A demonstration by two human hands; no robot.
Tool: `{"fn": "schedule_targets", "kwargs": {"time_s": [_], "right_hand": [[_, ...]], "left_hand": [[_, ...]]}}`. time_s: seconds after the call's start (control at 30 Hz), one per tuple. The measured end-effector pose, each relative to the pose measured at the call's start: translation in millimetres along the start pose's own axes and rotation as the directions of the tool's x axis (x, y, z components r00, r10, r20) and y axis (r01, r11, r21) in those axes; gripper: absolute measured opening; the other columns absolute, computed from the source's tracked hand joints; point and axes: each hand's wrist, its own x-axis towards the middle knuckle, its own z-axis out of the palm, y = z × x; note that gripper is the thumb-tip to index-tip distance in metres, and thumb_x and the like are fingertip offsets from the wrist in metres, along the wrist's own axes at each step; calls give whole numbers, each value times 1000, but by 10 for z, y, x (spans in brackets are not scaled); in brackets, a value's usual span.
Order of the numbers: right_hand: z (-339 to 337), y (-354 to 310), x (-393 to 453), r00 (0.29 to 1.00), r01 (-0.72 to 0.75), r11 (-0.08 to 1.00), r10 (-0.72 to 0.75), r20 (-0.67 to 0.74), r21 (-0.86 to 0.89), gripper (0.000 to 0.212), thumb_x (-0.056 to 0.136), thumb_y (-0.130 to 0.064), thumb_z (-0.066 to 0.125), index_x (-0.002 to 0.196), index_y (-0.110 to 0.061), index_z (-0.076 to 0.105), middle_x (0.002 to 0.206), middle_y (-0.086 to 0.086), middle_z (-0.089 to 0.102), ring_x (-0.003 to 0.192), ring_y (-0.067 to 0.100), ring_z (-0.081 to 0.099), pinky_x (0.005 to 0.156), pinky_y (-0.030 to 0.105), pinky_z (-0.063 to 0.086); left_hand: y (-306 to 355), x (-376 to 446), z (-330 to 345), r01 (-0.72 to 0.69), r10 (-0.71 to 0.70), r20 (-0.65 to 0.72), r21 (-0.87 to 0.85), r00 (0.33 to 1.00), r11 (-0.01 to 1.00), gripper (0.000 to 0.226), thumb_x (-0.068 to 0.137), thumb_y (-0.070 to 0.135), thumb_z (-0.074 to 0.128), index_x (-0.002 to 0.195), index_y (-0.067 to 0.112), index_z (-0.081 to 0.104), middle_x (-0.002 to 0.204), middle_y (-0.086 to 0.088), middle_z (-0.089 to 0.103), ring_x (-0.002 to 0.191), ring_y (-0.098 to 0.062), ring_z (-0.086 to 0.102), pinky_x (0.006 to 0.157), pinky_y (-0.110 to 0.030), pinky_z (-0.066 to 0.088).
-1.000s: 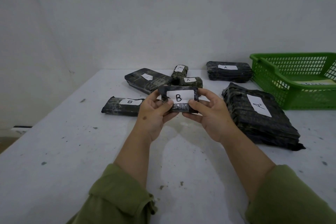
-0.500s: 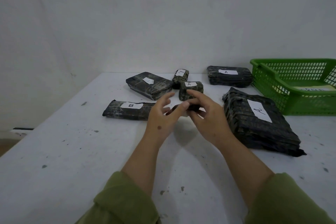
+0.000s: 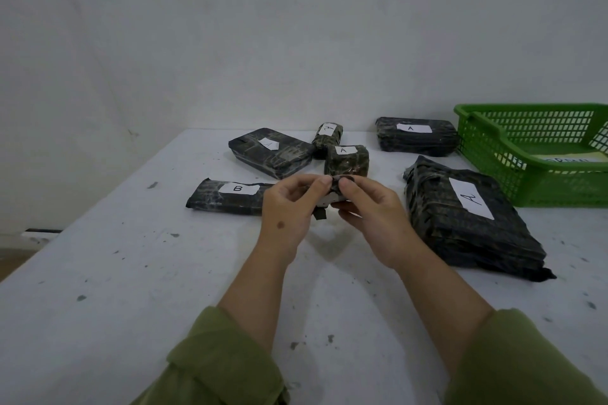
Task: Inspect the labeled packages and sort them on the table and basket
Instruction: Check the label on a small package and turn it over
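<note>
White table (image 3: pixel 131 273), bare wall. Both hands, left (image 3: pixel 289 207) and right (image 3: pixel 371 217), pinch a small package (image 3: pixel 334 197) at centre. Six packages unsorted on table; green basket (image 3: pixel 493 154) at 2 o'clock, apparently no packages inside.

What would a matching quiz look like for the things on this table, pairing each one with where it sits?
Things:
1. B package
2. large A package
3. green basket
4. small package

Places:
a. far right of the table
b. held between both hands
c. flat on the table, just beyond the left hand
d. flat on the table, beside the right hand

Pairs: 1-c, 2-d, 3-a, 4-b
</note>
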Motion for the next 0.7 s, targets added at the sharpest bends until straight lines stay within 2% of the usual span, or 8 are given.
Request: {"fn": "schedule_targets", "kwargs": {"time_s": [0.17, 0.23, 0.27, 0.37, 0.43, 0.53, 0.6, 0.7], "right_hand": [[-12, -18, 16, 996, 52, 998, -50, -72, 31, 11, 88, -19, 60, 86, -20, 71, 82, 3, 70, 86, 19, 63, 92, 40, 50], [-19, -22, 18, 995, 48, 998, -45, -88, 38, 10, 88, -18, 60, 87, -19, 70, 84, 6, 69, 86, 21, 63, 92, 41, 50], [-18, -28, 13, 996, 43, 998, -39, -85, 35, 10, 88, -18, 60, 87, -19, 70, 85, 6, 69, 87, 21, 63, 92, 40, 50], [2, -35, 0, 998, 24, 998, -21, -61, 53, 13, 89, -16, 58, 86, -20, 69, 87, 6, 68, 88, 20, 61, 91, 38, 49], [1, -27, -3, 999, 29, 999, -27, -46, 27, 17, 91, -18, 55, 83, -26, 69, 83, -4, 68, 85, 13, 61, 82, 28, 48], [-10, -35, -22, 999, 53, 999, -53, 4, 3, 20, 93, -20, 51, 83, -28, 67, 70, -20, 69, 70, -9, 62, 61, 7, 46], [-17, -32, -23, 996, 80, 997, -80, 30, -17, 19, 93, -16, 51, 89, -21, 69, 77, -15, 71, 74, -6, 64, 63, 8, 46], [-29, -33, -6, 992, 129, 991, -128, 17, -39, 19, 92, -11, 54, 88, -18, 71, 83, -5, 72, 80, 5, 67, 71, 17, 49]], "left_hand": [[-16, -6, 11, -10, 16, 86, -72, 996, 997, 15, 80, 18, 69, 92, 10, 68, 82, -5, 69, 78, -17, 63, 77, -38, 51], [-24, -7, 19, -14, 19, 63, -69, 998, 998, 8, 85, 8, 63, 90, 12, 68, 83, -8, 69, 81, -22, 62, 81, -44, 50], [-32, -5, 23, -19, 21, 42, -56, 999, 998, 13, 87, 2, 59, 88, 12, 67, 82, -9, 68, 81, -24, 62, 82, -46, 50], [-44, 7, 22, -44, 44, 20, -19, 999, 999, 20, 87, -3, 56, 84, 13, 67, 77, -7, 68, 77, -23, 63, 75, -42, 51], [-44, 19, 15, -54, 54, 17, -11, 998, 998, 22, 86, -6, 56, 82, 13, 67, 73, -3, 69, 74, -20, 63, 72, -38, 51], [-43, 27, -4, -62, 62, 33, -17, 998, 998, 24, 85, -9, 55, 79, 11, 67, 71, -1, 69, 73, -21, 62, 70, -35, 51], [-41, 18, -11, -68, 68, 53, -11, 996, 998, 23, 84, -10, 55, 79, 9, 67, 70, 0, 70, 75, -20, 63, 71, -32, 52], [-38, 1, -13, -75, 75, 66, -13, 995, 997, 24, 84, -10, 56, 78, 11, 67, 70, 2, 70, 75, -18, 63, 71, -29, 52]]}}
